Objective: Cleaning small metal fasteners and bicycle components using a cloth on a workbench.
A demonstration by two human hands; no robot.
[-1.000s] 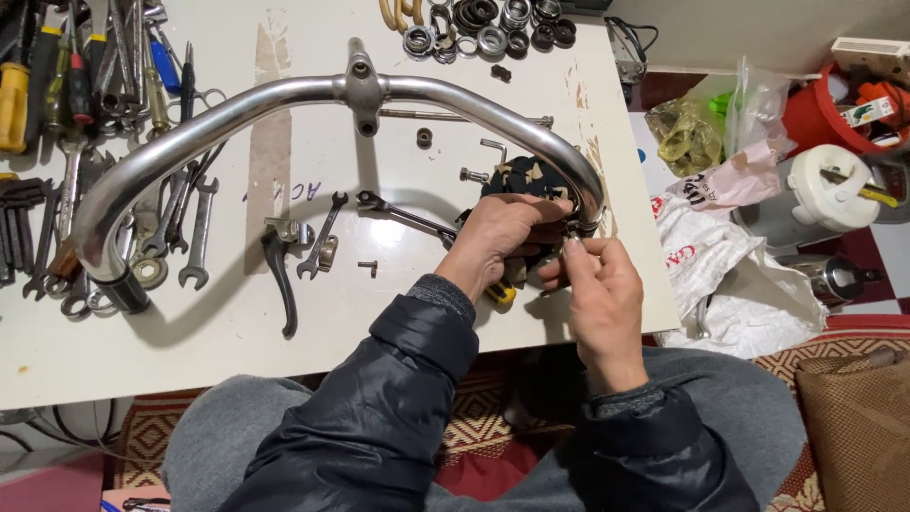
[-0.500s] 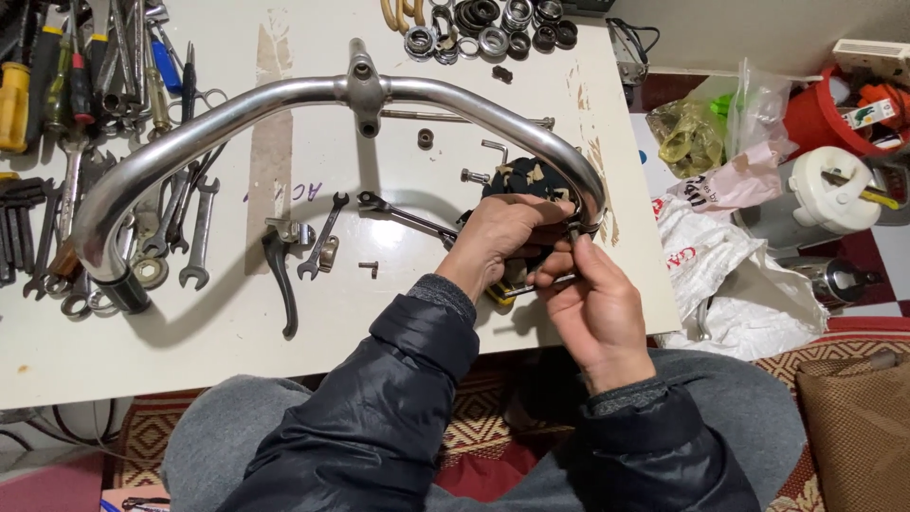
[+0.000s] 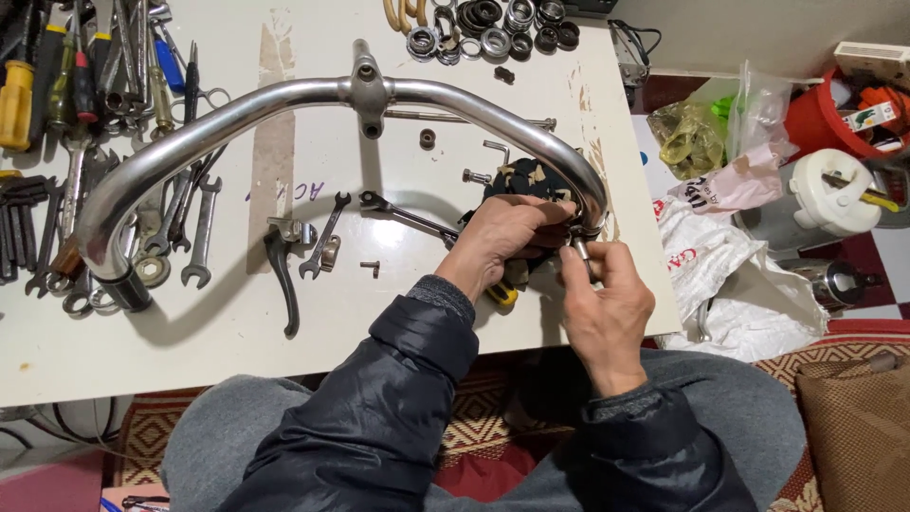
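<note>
1. Big white worktable (image 3: 398,313) takes up most of the view, with a person sitting at it in a dark puffy jacket and grey trousers.
2. Lying across the table is a chrome bicycle handlebar (image 3: 218,123), a wide curved one, with its stem clamp at the top middle and a black grip on the left end. The right end curves down to where the hands are.
3. Left edge of the table has a heap of tools (image 3: 85,114): spanners, screwdrivers with yellow, red and blue handles, pliers.
4. Off the table to the right there's a white plastic bag (image 3: 730,275), a red bucket (image 3: 815,118) and a white round container (image 3: 834,194).
5. The left hand (image 3: 507,237) is wrapped over a black brake lever assembly (image 3: 521,180) sitting at the right end of the bar, clamped on it pretty firmly.
6. The right hand (image 3: 607,303) is just beside the left, nearly touching, fingertips pinched on a small metal bolt-like part (image 3: 583,256) right under the bar end. Can't tell exactly what the part is.
7. A loose black brake lever (image 3: 282,275) lies mid-table, with a combination spanner (image 3: 408,216) running toward the left hand.
8. Row of bearing rings and washers (image 3: 493,24) along the top edge.
9. Small loose bolts (image 3: 372,268) and a nut (image 3: 427,138) are scattered between.
</note>
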